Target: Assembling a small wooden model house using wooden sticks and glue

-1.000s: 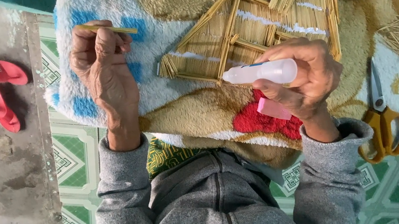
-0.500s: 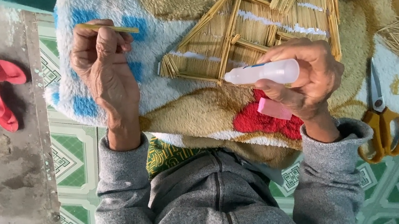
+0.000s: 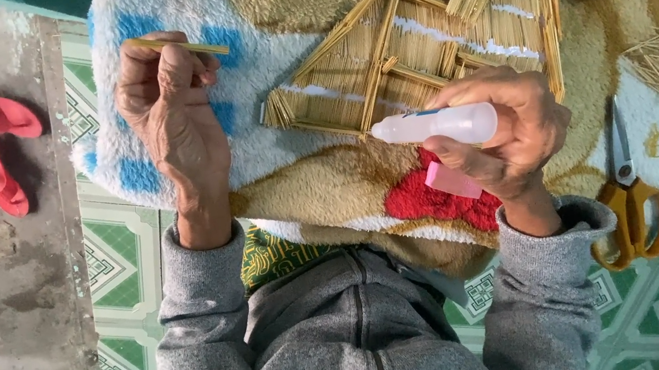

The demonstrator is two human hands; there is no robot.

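Pinching a thin yellow bamboo stick (image 3: 177,47) in our left hand (image 3: 174,121), we hold it above the fluffy blue-and-tan blanket (image 3: 320,178). The flat house frame of glued sticks (image 3: 414,53) lies on the blanket between our hands. Our right hand (image 3: 511,134) grips a white plastic glue bottle (image 3: 437,123). Neither hand has moved.

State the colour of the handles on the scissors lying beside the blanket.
The scissors' handles are orange-yellow, seen in the head view, the only view given.
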